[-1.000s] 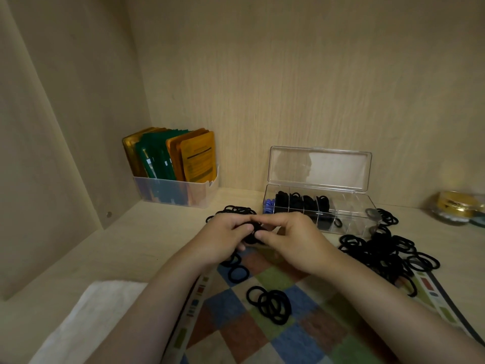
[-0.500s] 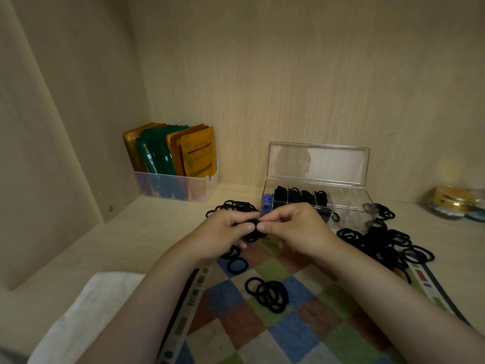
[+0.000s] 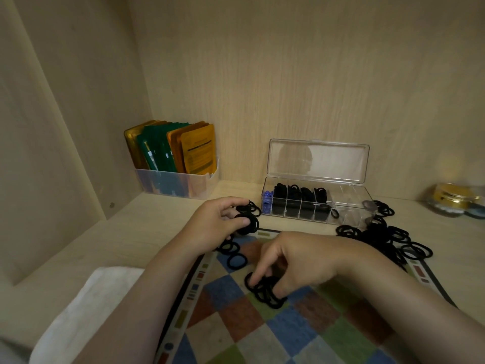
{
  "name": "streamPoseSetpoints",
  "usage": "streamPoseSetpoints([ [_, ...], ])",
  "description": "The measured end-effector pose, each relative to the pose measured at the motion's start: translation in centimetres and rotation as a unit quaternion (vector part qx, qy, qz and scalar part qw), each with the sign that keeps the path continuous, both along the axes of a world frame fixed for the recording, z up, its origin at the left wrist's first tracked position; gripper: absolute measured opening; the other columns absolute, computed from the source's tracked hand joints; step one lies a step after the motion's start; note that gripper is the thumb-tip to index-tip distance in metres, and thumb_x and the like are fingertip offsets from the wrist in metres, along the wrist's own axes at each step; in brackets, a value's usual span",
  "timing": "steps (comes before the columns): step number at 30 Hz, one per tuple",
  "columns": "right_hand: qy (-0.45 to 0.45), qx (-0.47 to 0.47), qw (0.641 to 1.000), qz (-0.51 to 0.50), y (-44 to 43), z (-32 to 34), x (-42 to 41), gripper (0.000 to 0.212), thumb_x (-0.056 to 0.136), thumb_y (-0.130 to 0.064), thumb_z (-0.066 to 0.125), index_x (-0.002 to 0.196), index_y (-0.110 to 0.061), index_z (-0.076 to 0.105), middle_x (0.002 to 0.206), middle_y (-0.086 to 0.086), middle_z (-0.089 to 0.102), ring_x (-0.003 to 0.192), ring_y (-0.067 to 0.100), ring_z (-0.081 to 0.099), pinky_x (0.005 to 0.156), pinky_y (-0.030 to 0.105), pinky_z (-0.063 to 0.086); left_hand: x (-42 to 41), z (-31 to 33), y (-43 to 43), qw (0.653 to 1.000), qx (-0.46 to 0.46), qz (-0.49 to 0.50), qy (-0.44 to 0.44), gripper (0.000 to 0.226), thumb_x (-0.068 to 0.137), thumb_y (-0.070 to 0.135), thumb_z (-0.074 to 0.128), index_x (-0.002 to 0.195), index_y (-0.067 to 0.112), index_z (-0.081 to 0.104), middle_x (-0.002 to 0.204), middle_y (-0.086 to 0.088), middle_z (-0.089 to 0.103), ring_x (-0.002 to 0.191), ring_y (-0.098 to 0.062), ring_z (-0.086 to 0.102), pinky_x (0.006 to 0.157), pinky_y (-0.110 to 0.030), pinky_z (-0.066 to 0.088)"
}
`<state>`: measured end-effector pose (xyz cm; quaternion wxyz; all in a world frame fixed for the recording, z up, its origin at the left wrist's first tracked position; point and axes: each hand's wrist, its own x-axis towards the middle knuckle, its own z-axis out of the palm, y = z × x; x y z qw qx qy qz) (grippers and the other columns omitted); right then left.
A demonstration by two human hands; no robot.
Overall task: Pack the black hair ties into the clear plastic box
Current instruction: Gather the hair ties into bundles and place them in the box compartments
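Observation:
The clear plastic box (image 3: 349,206) stands open at the back, its lid upright; several left compartments hold black hair ties. My left hand (image 3: 212,224) holds a stacked bundle of black hair ties (image 3: 248,223) between thumb and fingers, left of the box. My right hand (image 3: 294,264) reaches down onto a small cluster of hair ties (image 3: 265,291) on the checkered mat, fingers curled around them. A large loose pile of hair ties (image 3: 385,237) lies right of the box. A few more ties (image 3: 235,256) lie under my left hand.
A checkered mat (image 3: 275,332) covers the shelf in front. A white cloth (image 3: 86,306) lies at lower left. A clear bin with green and orange packets (image 3: 175,164) stands at the back left. A gold-lidded jar (image 3: 451,199) sits far right. Wooden walls enclose the shelf.
My hands have parted: the right one left the bundle and dropped down to the small cluster on the mat, while the left keeps the bundle and stays near the box.

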<state>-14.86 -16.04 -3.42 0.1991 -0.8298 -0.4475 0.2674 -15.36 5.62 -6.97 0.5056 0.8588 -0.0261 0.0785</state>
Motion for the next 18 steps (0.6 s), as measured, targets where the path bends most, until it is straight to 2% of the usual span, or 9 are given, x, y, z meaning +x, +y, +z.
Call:
streamPoseSetpoints([
  [3,-0.023,0.006,1.0,-0.012,0.5,-0.1,-0.1,0.029,0.077,-0.024,0.082,0.103,-0.036,0.077,0.099,-0.016,0.064,0.093,0.001,0.06,0.089,0.029,0.052,0.0,0.1,-0.1,1.0,-0.01,0.01,-0.008,0.035,0.089,0.021,0.074,0.122,0.029,0.067,0.092,0.0,0.077,0.089,-0.027,0.072,0.062,-0.022,0.055],
  [6,-0.043,0.005,0.999,-0.015,0.5,-0.2,-0.1,0.015,0.077,-0.024,0.082,0.092,-0.027,0.079,0.094,-0.017,0.063,0.091,-0.002,0.058,0.086,0.024,0.051,-0.1,0.2,-0.2,1.0,-0.02,0.014,-0.011,0.031,0.089,0.021,0.073,0.119,0.029,0.068,0.093,0.002,0.077,0.087,-0.026,0.072,0.062,-0.023,0.055],
  [8,-0.055,0.004,0.998,-0.015,0.4,-0.3,0.0,0.013,0.079,-0.026,0.081,0.091,-0.026,0.078,0.096,-0.017,0.061,0.093,-0.001,0.057,0.086,0.023,0.049,-0.3,0.3,-0.4,0.999,-0.029,0.014,-0.013,0.029,0.09,0.02,0.072,0.117,0.028,0.07,0.091,0.002,0.077,0.084,-0.02,0.072,0.061,-0.021,0.054],
  [11,-0.042,0.075,0.995,-0.04,-0.2,-0.3,0.8,0.01,0.082,-0.023,0.078,0.091,-0.027,0.075,0.104,-0.012,0.063,0.094,0.007,0.06,0.09,0.031,0.05,-0.2,0.2,-0.6,0.999,-0.035,0.012,-0.022,0.026,0.089,0.018,0.073,0.113,0.028,0.072,0.087,0.002,0.076,0.075,-0.008,0.068,0.062,-0.021,0.054],
  [13,0.012,0.153,0.985,-0.084,-0.5,-0.4,1.4,0.014,0.089,-0.014,0.071,0.093,-0.028,0.072,0.104,-0.002,0.069,0.093,0.015,0.065,0.088,0.035,0.054,-0.1,0.1,-0.8,0.998,-0.051,0.008,-0.026,0.025,0.089,0.017,0.073,0.111,0.029,0.074,0.083,0.004,0.074,0.069,-0.003,0.065,0.063,-0.022,0.055],
  [16,0.124,0.273,0.943,-0.146,-0.5,-0.5,1.8,0.014,0.098,-0.004,0.057,0.099,-0.014,0.067,0.092,0.015,0.072,0.078,0.021,0.068,0.063,0.033,0.055,-0.1,-0.2,-1.1,0.996,-0.089,0.003,-0.011,0.024,0.09,0.014,0.072,0.108,0.031,0.075,0.087,0.003,0.076,0.066,-0.009,0.068,0.065,-0.023,0.057],
  [18,0.184,0.313,0.915,-0.175,-0.4,-0.5,1.9,0.012,0.099,-0.002,0.052,0.1,-0.007,0.064,0.081,0.012,0.072,0.064,0.021,0.066,0.049,0.028,0.051,-0.2,-0.3,-1.4,0.993,-0.119,-0.001,-0.001,0.024,0.091,0.012,0.071,0.107,0.029,0.076,0.094,0.001,0.078,0.072,-0.014,0.07,0.067,-0.027,0.059],
])
